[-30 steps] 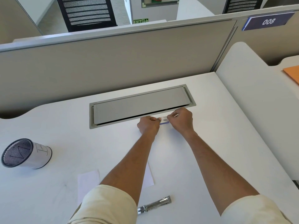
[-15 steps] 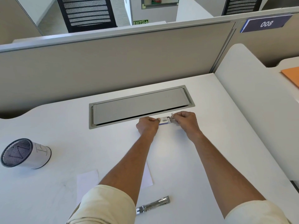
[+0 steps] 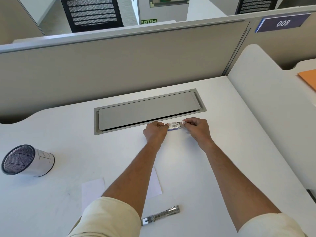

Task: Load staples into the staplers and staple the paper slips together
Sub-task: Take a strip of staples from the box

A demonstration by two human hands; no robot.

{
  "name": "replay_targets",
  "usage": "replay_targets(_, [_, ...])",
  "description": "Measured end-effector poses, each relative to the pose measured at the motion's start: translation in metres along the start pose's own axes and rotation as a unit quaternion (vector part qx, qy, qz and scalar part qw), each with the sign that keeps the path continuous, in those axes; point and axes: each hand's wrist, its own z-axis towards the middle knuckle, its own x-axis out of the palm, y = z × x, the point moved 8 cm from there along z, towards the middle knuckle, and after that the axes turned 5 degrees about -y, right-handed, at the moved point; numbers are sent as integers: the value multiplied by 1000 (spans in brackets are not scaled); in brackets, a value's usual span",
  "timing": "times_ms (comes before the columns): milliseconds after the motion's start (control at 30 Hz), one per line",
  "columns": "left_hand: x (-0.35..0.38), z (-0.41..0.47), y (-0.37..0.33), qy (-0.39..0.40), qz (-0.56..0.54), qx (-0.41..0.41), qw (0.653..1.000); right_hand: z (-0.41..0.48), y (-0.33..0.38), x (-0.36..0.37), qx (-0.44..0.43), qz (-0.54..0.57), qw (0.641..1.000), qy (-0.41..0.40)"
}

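Observation:
A small staple box [image 3: 174, 125] with a barcode label lies just in front of the desk's cable hatch. My left hand [image 3: 155, 132] grips its left end. My right hand [image 3: 196, 128] is a little to the right of the box, fingertips pinched on something small and pale that I cannot make out. A metal stapler [image 3: 161, 215] lies near the desk's front edge between my arms. Two white paper slips [image 3: 93, 189] [image 3: 154, 183] lie flat under and beside my left forearm.
A grey cable hatch [image 3: 148, 109] is set into the white desk [image 3: 230, 151]. A mesh pen cup [image 3: 25, 160] lies on its side at the left. Partition panels [image 3: 119, 65] close the back and right. An orange folder [image 3: 307, 79] is on the neighbouring desk.
My right hand has drawn away to the right from the staple box, uncovering its labelled top. My left hand has stayed on the box's left end.

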Motion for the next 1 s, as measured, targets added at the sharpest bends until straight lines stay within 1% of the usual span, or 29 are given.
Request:
replay_targets(133, [0, 3, 4, 29, 3, 16, 999, 0, 1, 1, -13, -40, 999, -20])
replay_targets(267, [1, 5, 6, 57, 26, 65, 996, 0, 5, 3, -28, -65, 997, -43])
replay_targets(400, [6, 7, 5, 65, 41, 89, 993, -1, 6, 5, -34, -78, 995, -59])
replay_targets(600, [11, 8, 4, 48, 38, 96, 994, -2, 14, 15, -52, -88, 993, -52])
replay_targets(867, [11, 8, 6, 52, 30, 91, 994, 1, 12, 17, -18, -68, 996, -48])
replay_targets(1000, [12, 8, 5, 52, 25, 91, 994, 2, 8, 14, 10, -36, 998, -46])
